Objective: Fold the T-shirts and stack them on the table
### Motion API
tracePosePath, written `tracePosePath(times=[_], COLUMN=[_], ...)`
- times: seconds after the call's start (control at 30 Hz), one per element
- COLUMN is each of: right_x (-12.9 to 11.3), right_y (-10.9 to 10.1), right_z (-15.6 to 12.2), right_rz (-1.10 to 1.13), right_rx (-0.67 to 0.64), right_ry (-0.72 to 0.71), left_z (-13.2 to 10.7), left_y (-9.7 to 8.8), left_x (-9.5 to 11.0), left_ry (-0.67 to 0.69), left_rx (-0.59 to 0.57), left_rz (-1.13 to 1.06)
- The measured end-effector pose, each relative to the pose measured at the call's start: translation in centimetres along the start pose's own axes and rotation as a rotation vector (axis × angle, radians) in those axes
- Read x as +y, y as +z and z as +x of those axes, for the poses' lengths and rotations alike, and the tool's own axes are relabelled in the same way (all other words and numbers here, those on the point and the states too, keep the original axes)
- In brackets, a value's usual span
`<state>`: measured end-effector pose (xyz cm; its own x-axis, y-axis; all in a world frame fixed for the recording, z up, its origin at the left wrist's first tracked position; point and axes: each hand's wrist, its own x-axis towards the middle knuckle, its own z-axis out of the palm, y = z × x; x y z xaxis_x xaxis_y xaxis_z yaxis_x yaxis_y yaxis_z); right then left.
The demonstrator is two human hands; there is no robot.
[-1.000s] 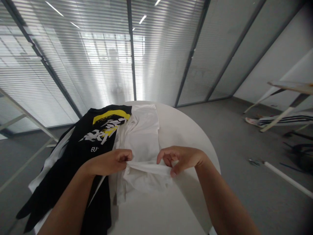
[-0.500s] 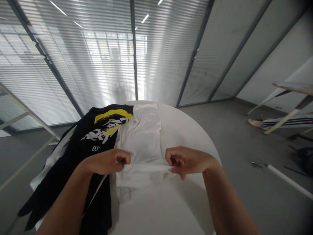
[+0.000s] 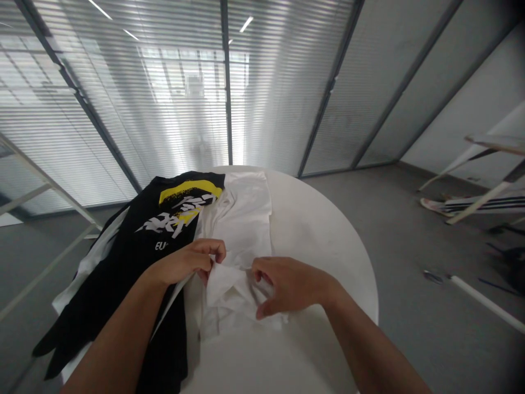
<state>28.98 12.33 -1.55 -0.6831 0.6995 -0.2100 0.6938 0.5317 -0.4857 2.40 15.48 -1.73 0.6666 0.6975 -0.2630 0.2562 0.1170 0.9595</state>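
A black garment with yellow and white print lies on the left of a round white table. Beside it, partly against its edge, is white cloth in a long folded strip; whether the two are one piece I cannot tell. My left hand is closed, pinching the cloth's near part, which is lifted and crumpled. My right hand rests at the right side of that crumpled part, thumb and fingers apart around it. Some of the cloth under both hands is hidden.
Glass panels with blinds stand behind the table. A white metal frame is at the left. On the right are a wooden-topped table, striped fabric and a white pole on the floor.
The near edge of the white cloth, earlier stretched straight between both hands, is now slack and bunched. My right hand has moved left and its fingers have opened. My left hand still pinches the cloth.
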Motion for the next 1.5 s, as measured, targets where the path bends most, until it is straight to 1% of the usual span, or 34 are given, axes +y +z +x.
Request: tracePosePath(times=[0.07,0.17,0.23,0.3,0.43,0.47,0.5,0.57,0.63,0.67,0.7,0.73,0.77,0.83,0.9,0.93,0.97,1.0,1.1,1.13,1.17,1.2,1.23,1.3,1.37,1.5], right_x=[-0.7,-0.7,-0.2,0.5,1.3,1.3,1.2,1.0,0.8,0.9,1.0,1.2,1.5,2.4,3.4,3.9,4.3,4.7,5.4,5.6,5.7,5.7,5.8,5.9,5.9,5.6], right_y=[1.0,1.7,1.5,0.8,-0.6,-0.8,-1.0,-1.1,-1.1,-1.1,-1.0,-0.9,-0.7,-0.3,0.2,0.5,0.7,0.9,1.4,1.5,1.6,1.7,1.7,1.7,1.7,1.3], right_z=[0.3,0.3,0.0,-0.4,-1.2,-1.4,-1.5,-1.7,-1.6,-1.5,-1.2,-0.9,-0.6,0.3,1.2,1.7,2.2,2.6,3.5,3.7,3.9,4.0,4.0,4.0,3.9,3.4], right_rz=[-0.084,-0.153,-0.124,-0.065,0.047,0.081,0.117,0.186,0.230,0.238,0.234,0.219,0.189,0.087,-0.034,-0.085,-0.129,-0.165,-0.239,-0.254,-0.264,-0.270,-0.271,-0.249,-0.207,-0.151], right_rx=[-0.048,-0.077,-0.091,-0.108,-0.182,-0.206,-0.231,-0.282,-0.320,-0.317,-0.290,-0.236,-0.151,0.065,0.246,0.306,0.345,0.372,0.412,0.412,0.406,0.397,0.387,0.364,0.344,0.293], right_ry=[-0.015,-0.040,-0.066,-0.104,-0.228,-0.261,-0.287,-0.308,-0.277,-0.245,-0.205,-0.158,-0.105,0.011,0.129,0.180,0.221,0.255,0.296,0.298,0.295,0.290,0.285,0.274,0.270,0.228], left_z=[-0.3,-0.6,-0.7,-0.9,-1.2,-1.2,-1.1,-0.9,-0.6,-0.4,-0.3,-0.2,-0.1,0.0,0.1,0.3,0.5,0.9,2.3,2.8,3.2,3.5,3.7,3.7,3.5,2.7], left_y=[-0.1,0.1,0.3,0.5,0.2,0.1,0.0,0.0,0.2,0.3,0.4,0.5,0.5,0.5,0.5,0.4,0.4,0.3,0.2,0.2,0.2,0.3,0.3,0.5,0.6,0.5], left_x=[0.0,0.2,0.5,0.7,0.4,0.3,0.2,0.1,0.1,0.2,0.2,0.2,0.1,-0.1,-0.3,-0.5,-0.7,-1.0,-2.1,-2.5,-2.9,-3.3,-3.7,-4.0,-4.0,-3.4], left_ry=[-0.022,-0.067,-0.092,-0.142,-0.368,-0.396,-0.404,-0.407,-0.429,-0.438,-0.438,-0.429,-0.420,-0.412,-0.404,-0.378,-0.331,-0.263,-0.060,-0.029,-0.023,-0.036,-0.057,-0.088,-0.092,-0.032], left_rx=[-0.013,-0.032,-0.079,-0.143,-0.290,-0.312,-0.319,-0.296,-0.272,-0.274,-0.289,-0.309,-0.330,-0.366,-0.372,-0.343,-0.272,-0.147,0.383,0.509,0.576,0.588,0.567,0.509,0.469,0.360], left_rz=[0.022,0.236,0.337,0.352,0.320,0.327,0.336,0.337,0.341,0.355,0.375,0.396,0.413,0.419,0.410,0.413,0.430,0.470,0.732,0.839,0.935,1.007,1.052,1.074,1.054,0.950])
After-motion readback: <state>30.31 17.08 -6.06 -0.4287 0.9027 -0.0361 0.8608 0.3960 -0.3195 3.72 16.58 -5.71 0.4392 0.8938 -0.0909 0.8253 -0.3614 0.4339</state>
